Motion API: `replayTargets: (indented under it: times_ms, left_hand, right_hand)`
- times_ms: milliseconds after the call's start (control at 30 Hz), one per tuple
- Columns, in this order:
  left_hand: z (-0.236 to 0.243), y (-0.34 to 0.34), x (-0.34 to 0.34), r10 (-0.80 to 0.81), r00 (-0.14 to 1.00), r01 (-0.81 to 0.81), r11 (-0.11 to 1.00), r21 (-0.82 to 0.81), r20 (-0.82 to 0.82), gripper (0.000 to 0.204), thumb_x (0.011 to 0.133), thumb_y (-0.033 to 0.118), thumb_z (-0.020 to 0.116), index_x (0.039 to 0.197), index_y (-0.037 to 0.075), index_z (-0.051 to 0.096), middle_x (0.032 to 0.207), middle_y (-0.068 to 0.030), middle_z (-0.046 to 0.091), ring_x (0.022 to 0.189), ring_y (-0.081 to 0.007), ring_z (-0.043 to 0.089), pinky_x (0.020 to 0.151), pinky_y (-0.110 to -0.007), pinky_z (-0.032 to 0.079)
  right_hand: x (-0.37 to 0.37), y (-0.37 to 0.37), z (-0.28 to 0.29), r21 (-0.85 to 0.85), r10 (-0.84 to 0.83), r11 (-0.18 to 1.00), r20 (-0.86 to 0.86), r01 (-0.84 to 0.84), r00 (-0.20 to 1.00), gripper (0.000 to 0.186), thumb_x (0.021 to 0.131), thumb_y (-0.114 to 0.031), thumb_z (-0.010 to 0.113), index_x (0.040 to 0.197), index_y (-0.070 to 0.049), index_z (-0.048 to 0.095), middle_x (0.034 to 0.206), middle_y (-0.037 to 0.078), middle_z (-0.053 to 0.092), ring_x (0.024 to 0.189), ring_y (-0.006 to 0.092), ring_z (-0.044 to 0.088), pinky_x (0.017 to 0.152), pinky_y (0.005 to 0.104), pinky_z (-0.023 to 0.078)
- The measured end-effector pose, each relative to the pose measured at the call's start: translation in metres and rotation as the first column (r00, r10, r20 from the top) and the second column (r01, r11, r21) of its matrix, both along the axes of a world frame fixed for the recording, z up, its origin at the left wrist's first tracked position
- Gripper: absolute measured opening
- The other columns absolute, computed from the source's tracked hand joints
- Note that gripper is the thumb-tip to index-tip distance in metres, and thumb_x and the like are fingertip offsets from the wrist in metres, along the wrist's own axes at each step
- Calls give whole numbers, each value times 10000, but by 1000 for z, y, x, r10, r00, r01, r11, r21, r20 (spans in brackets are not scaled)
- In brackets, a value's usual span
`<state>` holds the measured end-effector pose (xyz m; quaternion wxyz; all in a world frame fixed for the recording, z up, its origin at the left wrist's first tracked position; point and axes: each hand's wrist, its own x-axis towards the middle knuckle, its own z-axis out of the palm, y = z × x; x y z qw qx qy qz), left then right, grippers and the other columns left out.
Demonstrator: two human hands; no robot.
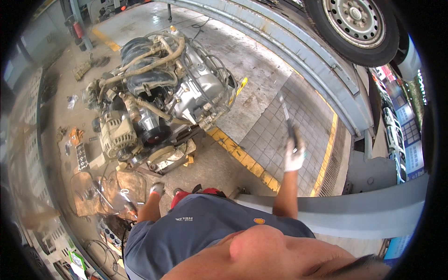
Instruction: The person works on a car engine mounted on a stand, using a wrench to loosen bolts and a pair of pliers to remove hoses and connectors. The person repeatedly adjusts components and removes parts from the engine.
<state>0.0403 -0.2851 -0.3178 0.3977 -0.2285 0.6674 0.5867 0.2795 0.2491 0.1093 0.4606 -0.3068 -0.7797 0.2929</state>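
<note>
Signs first: we see a blue board (413, 140) with pale printed panels standing at the right edge, beyond the grey ramp (326, 74), and a red patch above it near the wheel (357, 21). A second blue panel shows low at the right, under the grey beam (364, 210). At the lower left a small green and white label (76, 259) lies among clutter; its print is too small to tell. A yellow stripe (242, 156) runs across the floor from beside the engine towards the beam, and another edges the tiled patch on the right.

Our right hand (294, 156), in a white glove, is raised with the forearm upright, and its fingers are clamped round the lower end of a long, thin metal tool (286, 116). The tool points up and slightly left, over the tiled floor, well apart from the engine (158, 88).

Our left hand (157, 188), also gloved, hangs low by the body, near a red object (186, 195) at the waist and just above brown cardboard (105, 189) on the floor. We cannot tell whether its fingers are apart or together, nor whether it holds anything.

The engine sits on the concrete ahead and to the left, hoses on top, alternator (116, 133) at its near left side.
</note>
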Motion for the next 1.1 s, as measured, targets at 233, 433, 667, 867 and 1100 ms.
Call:
replayTargets:
  times_ms: [233,433,667,867,1100]
  left_hand:
    - [-24,-61,21,201,937,-138,964,-226,286,177,980,244,658,1125,146,682,922,-95,642,717,-264,602,671,-419,548]
    - [-43,-52,25,400,910,-386,913,-130,106,276,1025,313,640,1222,120,627,1055,-61,637,789,-278,612,664,-464,560]
    - [-5,16,84,765,635,-765,642,-50,107,529,1025,308,646,1511,180,480,1181,-102,637,822,-289,651,688,-449,584]
    - [-1,24,130,949,308,-949,302,-86,-69,529,1023,221,644,1519,231,462,1157,-96,687,875,-277,660,630,-455,550]
    - [94,25,106,810,70,-998,56,-42,-583,442,1049,187,601,1475,84,548,1002,-90,664,748,-180,621,644,-342,519]
  right_hand:
    - [-124,120,202,724,-130,689,120,3,984,364,985,-130,674,1343,-123,736,1210,194,774,1121,358,750,998,418,571]
    - [-242,284,297,806,-610,584,358,96,707,417,1059,-439,541,1454,-349,640,1306,162,719,1207,369,690,1038,495,551]
    - [-334,417,290,689,-571,724,571,33,590,487,1057,-511,470,1508,-373,593,1522,97,617,1390,345,594,1135,482,490]
    - [-353,445,298,767,-686,632,485,114,542,575,1033,-639,467,1523,-365,590,1536,71,614,1384,339,600,1131,520,487]
    - [-367,256,283,450,453,622,460,-641,763,389,1088,-324,602,1380,-90,709,1395,132,695,1346,273,619,1167,387,444]
